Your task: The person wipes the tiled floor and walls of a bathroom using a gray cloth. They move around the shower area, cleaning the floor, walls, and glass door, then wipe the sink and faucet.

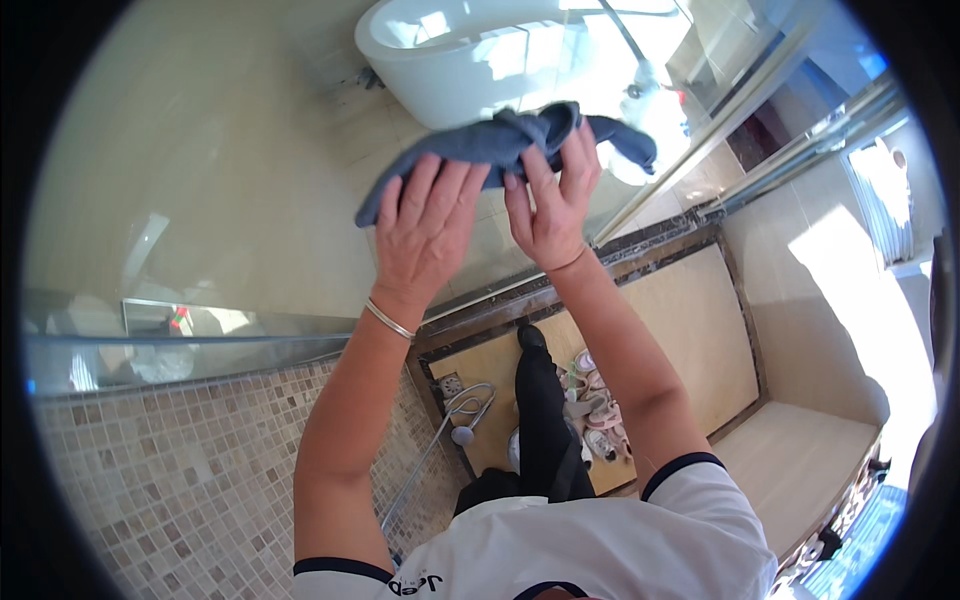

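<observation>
A dark grey-blue cloth (pixel 500 137), bunched and folded, is stretched sideways in front of me at arm's length. My left hand (pixel 425 225) presses on its left half, with the fingers long and laid over the fabric. On the cloth's right half, my right hand (pixel 552 205) grips a fold between bent fingers and thumb. Both arms reach up and forward, close to a clear glass panel (pixel 240 200). Whether the cloth touches the glass cannot be made out for certain.
Beyond the glass stands a white bathtub (pixel 400 50). Below lie a hand shower (pixel 462 435) with its hose and several shoes (pixel 603 420) on the beige floor (pixel 690 330). A mosaic-tiled wall (pixel 200 470) rises at left, a ledge (pixel 800 450) at right. A metal-framed glass edge (pixel 700 135) slants at upper right.
</observation>
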`<control>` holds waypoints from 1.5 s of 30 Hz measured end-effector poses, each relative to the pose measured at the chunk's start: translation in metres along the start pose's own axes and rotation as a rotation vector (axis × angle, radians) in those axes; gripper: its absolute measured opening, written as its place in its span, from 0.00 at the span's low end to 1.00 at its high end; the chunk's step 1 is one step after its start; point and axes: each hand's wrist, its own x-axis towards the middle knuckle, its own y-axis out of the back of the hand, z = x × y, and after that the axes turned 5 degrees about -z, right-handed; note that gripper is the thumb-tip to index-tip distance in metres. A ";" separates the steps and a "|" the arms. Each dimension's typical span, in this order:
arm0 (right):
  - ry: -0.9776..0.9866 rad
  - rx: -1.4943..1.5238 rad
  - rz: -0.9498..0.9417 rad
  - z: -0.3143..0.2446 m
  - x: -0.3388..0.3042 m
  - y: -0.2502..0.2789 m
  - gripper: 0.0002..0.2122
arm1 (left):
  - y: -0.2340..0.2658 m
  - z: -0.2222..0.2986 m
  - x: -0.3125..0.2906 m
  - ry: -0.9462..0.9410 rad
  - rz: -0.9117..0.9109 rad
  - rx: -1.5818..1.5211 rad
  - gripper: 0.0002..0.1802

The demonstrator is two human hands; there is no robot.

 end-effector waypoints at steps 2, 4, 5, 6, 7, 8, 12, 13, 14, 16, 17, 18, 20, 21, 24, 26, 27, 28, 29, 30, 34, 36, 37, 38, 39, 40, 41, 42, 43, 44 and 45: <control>0.094 0.005 0.066 -0.011 0.026 -0.008 0.17 | 0.013 -0.012 0.007 0.049 0.091 0.046 0.22; 0.143 0.021 0.061 -0.014 0.015 -0.024 0.19 | 0.008 -0.018 -0.008 0.085 0.076 0.058 0.20; 0.180 0.036 0.034 -0.016 -0.004 -0.035 0.20 | 0.001 -0.020 -0.034 0.106 0.016 0.061 0.19; 0.201 0.022 -0.010 -0.016 -0.031 -0.044 0.20 | -0.014 -0.015 -0.065 0.109 -0.052 0.044 0.16; 0.216 0.035 -0.074 -0.016 -0.062 -0.053 0.17 | -0.026 -0.012 -0.096 0.113 -0.123 0.033 0.14; 0.221 0.023 -0.169 -0.015 -0.094 -0.056 0.14 | -0.043 -0.006 -0.129 0.105 -0.204 0.006 0.11; 0.186 0.073 -0.365 -0.030 -0.134 -0.052 0.12 | -0.050 -0.008 -0.179 0.031 -0.220 -0.056 0.09; 0.221 0.097 -0.344 -0.030 -0.127 -0.052 0.12 | -0.048 -0.012 -0.181 0.032 -0.211 -0.052 0.09; 0.256 0.122 -0.324 -0.033 -0.109 -0.048 0.12 | -0.037 -0.016 -0.175 0.035 -0.203 -0.050 0.09; 0.326 0.063 -0.255 -0.044 -0.065 -0.045 0.17 | -0.017 -0.026 -0.150 0.145 -0.173 -0.043 0.13; 0.328 0.109 -0.160 -0.053 -0.037 -0.046 0.19 | -0.001 -0.032 -0.128 0.238 -0.082 -0.044 0.15; 0.352 0.064 -0.123 -0.071 0.002 -0.040 0.17 | 0.014 -0.041 -0.104 0.330 0.013 -0.044 0.17; 0.360 0.178 -0.075 -0.091 0.041 -0.045 0.19 | 0.036 -0.057 -0.070 0.389 0.200 -0.021 0.19; 0.367 0.244 -0.051 -0.103 0.059 -0.050 0.19 | 0.041 -0.067 -0.066 0.388 0.246 0.007 0.18; 0.472 0.258 -0.008 -0.113 0.044 -0.071 0.19 | 0.019 -0.075 -0.104 0.360 0.175 0.071 0.23; 0.522 0.257 -0.136 -0.107 -0.002 -0.087 0.17 | -0.006 -0.062 -0.154 0.422 0.091 0.084 0.26; 0.539 0.242 -0.192 -0.107 -0.025 -0.093 0.16 | -0.018 -0.051 -0.177 0.456 0.067 0.045 0.27; 0.555 0.230 -0.252 -0.107 -0.046 -0.098 0.15 | -0.031 -0.040 -0.200 0.490 0.018 0.012 0.27; 0.552 0.246 -0.347 -0.104 -0.066 -0.103 0.15 | -0.042 -0.027 -0.221 0.524 -0.032 -0.029 0.29; 0.548 0.255 -0.440 -0.103 -0.079 -0.105 0.15 | -0.045 -0.020 -0.234 0.553 -0.079 -0.074 0.30; 0.558 0.315 -0.554 -0.118 -0.069 -0.110 0.15 | -0.030 -0.023 -0.253 0.590 -0.189 -0.125 0.28; 0.542 0.309 -0.481 -0.134 -0.037 -0.107 0.16 | 0.000 -0.045 -0.223 0.660 -0.143 -0.150 0.21; 0.524 0.321 -0.422 -0.150 -0.017 -0.109 0.16 | 0.014 -0.060 -0.208 0.690 -0.002 -0.114 0.23; 0.504 0.339 -0.363 -0.167 -0.001 -0.113 0.16 | 0.028 -0.076 -0.196 0.689 0.063 -0.068 0.26; 0.510 0.355 -0.311 -0.180 0.014 -0.117 0.16 | 0.039 -0.092 -0.182 0.685 0.136 -0.032 0.29; 0.517 0.374 -0.258 -0.192 0.027 -0.124 0.16 | 0.045 -0.101 -0.177 0.680 0.209 0.008 0.33; 0.520 0.400 -0.205 -0.202 0.029 -0.131 0.17 | 0.042 -0.104 -0.182 0.734 0.229 -0.012 0.34; 0.531 0.411 -0.263 -0.210 0.024 -0.135 0.17 | 0.036 -0.105 -0.190 0.787 0.249 -0.032 0.35; 0.542 0.422 -0.321 -0.215 0.018 -0.138 0.17 | 0.029 -0.105 -0.198 0.840 0.269 -0.052 0.36; 0.551 0.435 -0.379 -0.219 0.007 -0.144 0.18 | 0.018 -0.097 -0.208 1.002 0.393 -0.254 0.35; 0.603 0.441 -0.458 -0.219 -0.013 -0.154 0.17 | 0.001 -0.082 -0.218 1.151 0.518 -0.467 0.34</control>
